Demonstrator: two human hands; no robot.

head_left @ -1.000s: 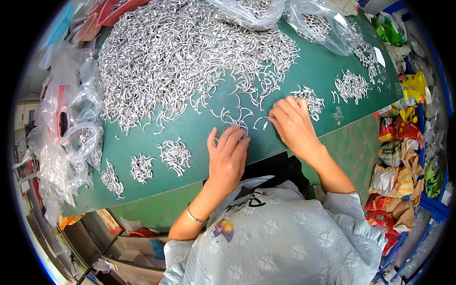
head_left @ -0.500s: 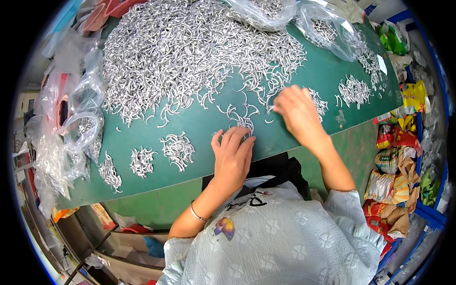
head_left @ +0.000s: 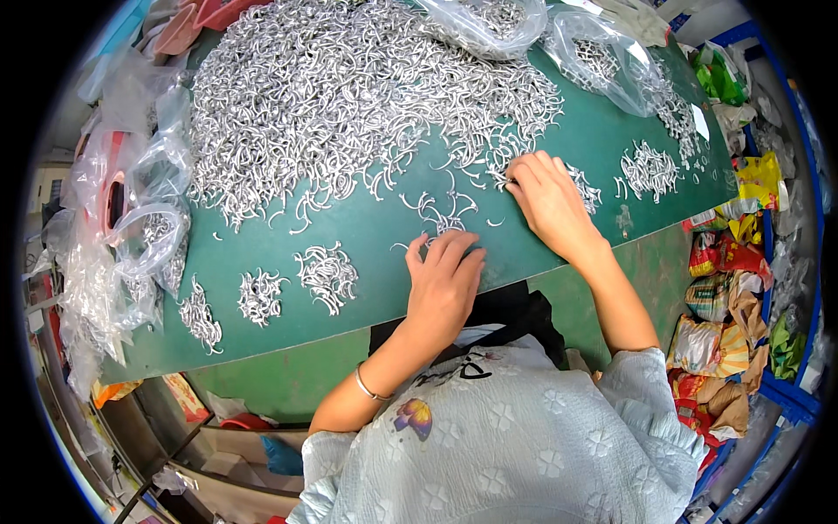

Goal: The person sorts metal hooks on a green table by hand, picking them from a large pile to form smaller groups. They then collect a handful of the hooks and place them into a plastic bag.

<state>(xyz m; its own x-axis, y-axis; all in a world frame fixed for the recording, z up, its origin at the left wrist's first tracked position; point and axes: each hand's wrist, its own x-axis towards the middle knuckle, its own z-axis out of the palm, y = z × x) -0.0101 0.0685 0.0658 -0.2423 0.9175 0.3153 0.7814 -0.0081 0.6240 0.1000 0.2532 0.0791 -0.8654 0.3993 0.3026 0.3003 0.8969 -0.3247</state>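
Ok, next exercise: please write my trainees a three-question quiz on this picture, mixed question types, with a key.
1. Count: how many small separate piles of curved silvery pieces lie on the green table to the left of the left hand?
2. Choose: which has its fingertips at the near edge of the large heap? A) the left hand; B) the right hand; C) neither hand.
3. True or false: the bracelet is worn on the right wrist.

Key
1. Three.
2. B.
3. False: the bracelet is on the left wrist.
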